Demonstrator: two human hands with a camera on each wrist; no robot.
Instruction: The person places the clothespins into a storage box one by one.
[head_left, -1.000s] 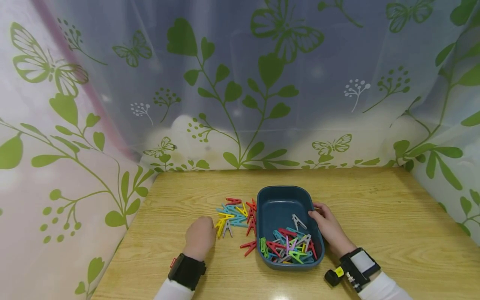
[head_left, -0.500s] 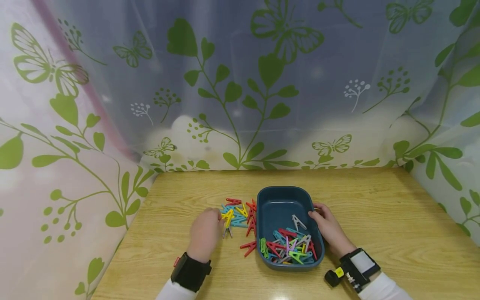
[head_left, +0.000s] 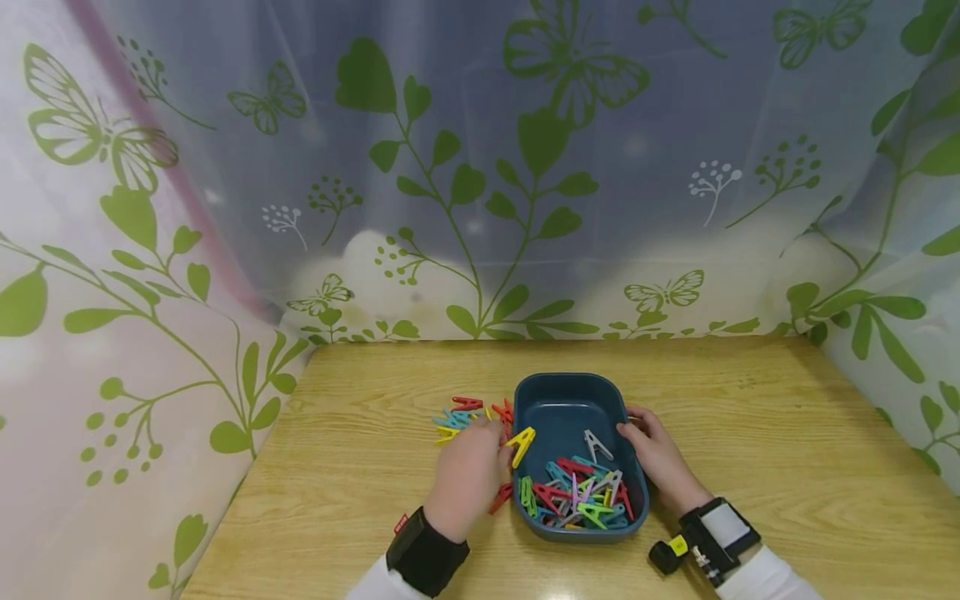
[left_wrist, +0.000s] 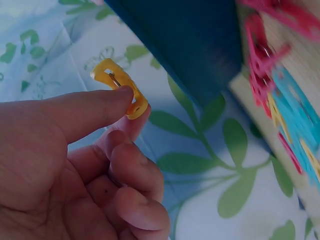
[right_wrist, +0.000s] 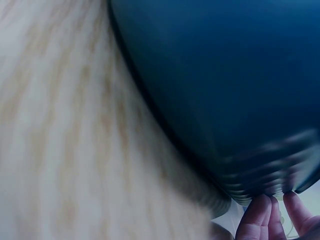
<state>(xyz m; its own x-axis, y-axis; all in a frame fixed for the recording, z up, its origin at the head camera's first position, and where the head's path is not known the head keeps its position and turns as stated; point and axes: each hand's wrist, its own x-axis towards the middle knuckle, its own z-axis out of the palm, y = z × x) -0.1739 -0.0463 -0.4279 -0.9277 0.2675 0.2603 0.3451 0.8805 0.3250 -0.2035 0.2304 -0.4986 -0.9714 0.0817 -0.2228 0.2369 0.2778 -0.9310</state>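
Wood-grain table (head_left: 795, 425), dark-blue rounded-rectangular plastic bin (head_left: 564, 421), multicoloured plastic clothespins (head_left: 576, 492) heaped inside its near end, my right hand (head_left: 662, 454) grips its right rim, my left hand (head_left: 470, 473) pinches a yellow A-shaped clothespin (head_left: 528, 437) at the left rim.

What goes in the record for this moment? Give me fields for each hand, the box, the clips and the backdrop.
Left hand: pinches a yellow clip near the left rim of the box
Right hand: holds the box's right side
Box: blue, on the table
Clips inside: mixed colors, heaped at the near end; one gray clip farther back
Loose clips: left of the box, partly hidden by the left hand
Backdrop: curtain with green leaves and butterflies
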